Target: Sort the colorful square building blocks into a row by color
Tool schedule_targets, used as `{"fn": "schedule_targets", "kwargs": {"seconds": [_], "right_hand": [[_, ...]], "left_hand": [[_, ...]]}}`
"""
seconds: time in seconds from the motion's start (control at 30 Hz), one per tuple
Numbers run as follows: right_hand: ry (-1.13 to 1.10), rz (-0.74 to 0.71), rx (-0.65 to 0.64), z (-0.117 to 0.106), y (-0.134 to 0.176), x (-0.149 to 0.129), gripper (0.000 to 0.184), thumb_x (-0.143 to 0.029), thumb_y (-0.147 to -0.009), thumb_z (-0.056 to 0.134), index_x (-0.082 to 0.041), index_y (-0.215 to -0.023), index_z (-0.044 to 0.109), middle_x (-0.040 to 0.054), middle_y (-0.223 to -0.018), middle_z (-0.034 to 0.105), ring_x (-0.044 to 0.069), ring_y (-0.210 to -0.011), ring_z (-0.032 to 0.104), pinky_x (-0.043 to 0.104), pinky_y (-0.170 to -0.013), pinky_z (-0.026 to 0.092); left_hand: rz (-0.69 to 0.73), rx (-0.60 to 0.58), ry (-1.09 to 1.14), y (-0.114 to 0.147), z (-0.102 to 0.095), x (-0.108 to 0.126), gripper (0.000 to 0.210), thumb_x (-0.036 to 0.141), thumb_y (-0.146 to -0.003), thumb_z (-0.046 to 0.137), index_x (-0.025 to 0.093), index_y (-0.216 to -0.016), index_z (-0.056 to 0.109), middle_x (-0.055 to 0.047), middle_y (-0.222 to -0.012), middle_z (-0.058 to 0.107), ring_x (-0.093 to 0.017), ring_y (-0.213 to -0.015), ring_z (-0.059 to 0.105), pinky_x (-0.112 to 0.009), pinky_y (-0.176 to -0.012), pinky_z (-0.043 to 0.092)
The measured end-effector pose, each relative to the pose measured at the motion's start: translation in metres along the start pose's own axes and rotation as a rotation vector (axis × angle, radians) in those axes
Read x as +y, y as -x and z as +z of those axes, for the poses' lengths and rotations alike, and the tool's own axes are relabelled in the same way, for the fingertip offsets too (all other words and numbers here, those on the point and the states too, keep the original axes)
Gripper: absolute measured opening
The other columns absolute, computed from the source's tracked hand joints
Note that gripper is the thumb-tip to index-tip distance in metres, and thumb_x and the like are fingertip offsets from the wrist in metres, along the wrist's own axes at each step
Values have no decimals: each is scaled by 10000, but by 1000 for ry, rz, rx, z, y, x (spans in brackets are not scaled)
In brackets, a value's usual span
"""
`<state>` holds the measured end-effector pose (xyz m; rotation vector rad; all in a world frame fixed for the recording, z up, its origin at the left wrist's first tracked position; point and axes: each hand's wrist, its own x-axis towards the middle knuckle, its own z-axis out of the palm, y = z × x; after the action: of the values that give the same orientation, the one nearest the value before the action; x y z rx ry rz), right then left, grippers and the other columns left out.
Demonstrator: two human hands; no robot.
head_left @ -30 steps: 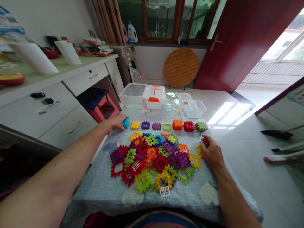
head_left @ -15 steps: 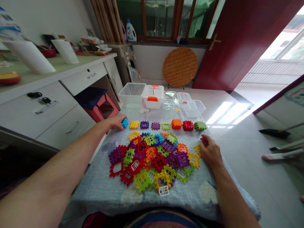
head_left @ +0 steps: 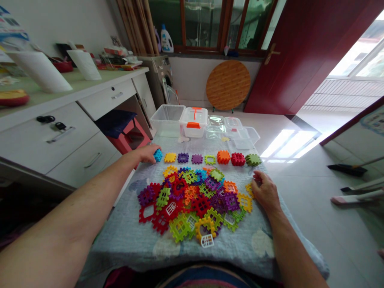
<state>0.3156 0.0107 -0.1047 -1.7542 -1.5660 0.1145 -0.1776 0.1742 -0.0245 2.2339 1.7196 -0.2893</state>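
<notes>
My left hand is closed around a small stack of blue interlocking building tiles at the left end of a row. Along that row sit yellow, dark purple, purple, lime, orange, red and olive green tiles. My right hand rests on the cloth at the right, thumb and fingers slightly apart, next to a yellow tile at the edge of a mixed tile pile. It holds nothing visible.
Beyond the row stand an open clear bin, a lidded clear box with orange latches and smaller clear containers. A white window piece lies at the pile's near edge. A red stool is left of the table.
</notes>
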Motion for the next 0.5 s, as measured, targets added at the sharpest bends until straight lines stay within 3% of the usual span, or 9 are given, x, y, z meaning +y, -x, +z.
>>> {"fn": "schedule_targets", "kwargs": {"seconds": [0.23, 0.4, 0.5], "right_hand": [[15, -22, -7, 0, -1, -2, 336, -290, -768, 505, -185, -1053, 648, 89, -909, 676, 231, -823, 639, 409, -850, 531], [14, -23, -11, -1, -1, -1, 337, -289, -765, 508, -178, -1050, 650, 95, -913, 679, 235, -822, 638, 412, -844, 530], [4, -27, -10, -1, -1, 0, 334, -300, -773, 508, -181, -1052, 649, 91, -908, 680, 233, -826, 639, 408, -847, 528]], "left_hand": [[32, 1, -46, -3, 5, -3, 710, 214, -506, 632, 178, -1214, 592, -125, -1292, 628, -291, -1177, 596, -333, -996, 471], [38, 31, -95, 3, 4, 1, 974, 253, -544, 670, 83, -1457, 374, -198, -1472, 478, -308, -1348, 476, -309, -1101, 373], [40, 102, -124, 14, -1, 7, 1035, 302, -583, 695, 58, -1498, 278, -232, -1517, 399, -339, -1404, 396, -370, -1149, 313]]}}
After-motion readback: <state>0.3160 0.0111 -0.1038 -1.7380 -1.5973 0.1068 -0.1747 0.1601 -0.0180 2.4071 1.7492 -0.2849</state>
